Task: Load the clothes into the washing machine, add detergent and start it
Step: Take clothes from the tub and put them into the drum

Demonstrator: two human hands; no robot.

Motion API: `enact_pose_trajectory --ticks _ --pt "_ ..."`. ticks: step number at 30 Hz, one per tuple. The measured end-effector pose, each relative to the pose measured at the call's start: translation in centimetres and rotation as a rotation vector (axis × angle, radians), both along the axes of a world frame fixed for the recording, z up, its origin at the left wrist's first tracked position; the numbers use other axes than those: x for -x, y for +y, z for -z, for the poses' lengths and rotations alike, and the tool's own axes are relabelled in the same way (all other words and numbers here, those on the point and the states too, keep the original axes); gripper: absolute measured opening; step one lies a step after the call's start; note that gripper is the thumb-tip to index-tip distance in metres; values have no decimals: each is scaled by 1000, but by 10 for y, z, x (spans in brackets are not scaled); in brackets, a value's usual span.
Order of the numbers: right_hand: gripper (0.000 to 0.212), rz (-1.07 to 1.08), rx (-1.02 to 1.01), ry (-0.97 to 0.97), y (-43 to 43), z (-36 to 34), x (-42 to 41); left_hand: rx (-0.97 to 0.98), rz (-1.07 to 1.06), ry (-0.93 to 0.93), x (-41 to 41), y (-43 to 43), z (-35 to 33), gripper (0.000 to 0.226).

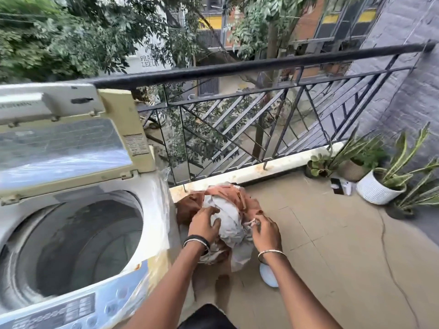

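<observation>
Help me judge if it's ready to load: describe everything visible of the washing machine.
The washing machine is a white, plastic-looking top-loader at the left, by the balcony railing. Its yellowed lid stands folded up, baring a grey drum that looks empty. A button panel runs along its near edge. The clothes sit close by its right side.

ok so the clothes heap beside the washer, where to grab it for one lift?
Grip the clothes heap low on its two flanks, coming from above. It is a loose rounded mound, so a top pinch would likely lift one garment only. The left hand and right hand grip opposite sides; the open drum is to its left.
</observation>
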State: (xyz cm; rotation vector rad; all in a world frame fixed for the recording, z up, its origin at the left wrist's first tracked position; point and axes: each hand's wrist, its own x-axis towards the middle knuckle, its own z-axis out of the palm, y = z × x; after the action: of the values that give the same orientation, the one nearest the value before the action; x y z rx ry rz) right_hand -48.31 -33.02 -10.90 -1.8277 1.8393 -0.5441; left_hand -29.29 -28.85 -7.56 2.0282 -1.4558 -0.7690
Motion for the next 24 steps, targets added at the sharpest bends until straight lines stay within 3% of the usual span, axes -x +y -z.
enact_pose_trajectory --ticks 7,13,16,20,22,24 --pt "28 -47 -226 7 -91 41 -8 -151 -70 50 -8 -94 60 34" --pt "27 -145 -534 -7 -169 108 -35 -299 -116 47 -25 -167 107 39" --pt "62 -190 -654 16 -197 140 -58 -376 -143 31 -40 -194 138 49" --pt "116 -268 -667 111 -214 177 -88 -431 -149 7 -55 -214 172 53" --pt "121 -272 -713 112 -219 199 -98 -461 -133 3 -60 -218 187 53" --pt "106 -251 -750 91 -225 215 -103 -481 -119 15 -63 -218 198 56"
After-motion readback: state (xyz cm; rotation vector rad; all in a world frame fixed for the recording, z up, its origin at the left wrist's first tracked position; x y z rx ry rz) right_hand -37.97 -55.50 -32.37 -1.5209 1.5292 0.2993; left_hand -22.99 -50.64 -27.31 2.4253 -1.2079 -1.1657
